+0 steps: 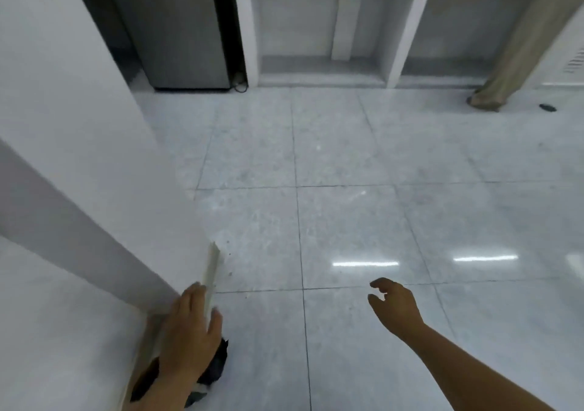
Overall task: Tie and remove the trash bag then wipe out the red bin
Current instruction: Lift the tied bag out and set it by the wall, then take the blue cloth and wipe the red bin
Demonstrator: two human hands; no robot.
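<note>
My left hand (189,331) is at the bottom left, next to the corner of a white wall, fingers spread and pointing up. Below and behind it lies a black trash bag (218,366), mostly hidden by the hand and wrist; I cannot tell whether the hand touches it. My right hand (393,306) hovers over the tiled floor at the lower right, fingers loosely curled and apart, holding nothing. The red bin is not in view.
A white wall corner (212,271) with a chipped edge juts in at the left. A dark grey fridge (177,31) stands at the back left beside a concrete counter with open bays (347,31). A beige curtain (512,63) hangs at the right. Glossy tiles (347,173) cover the floor.
</note>
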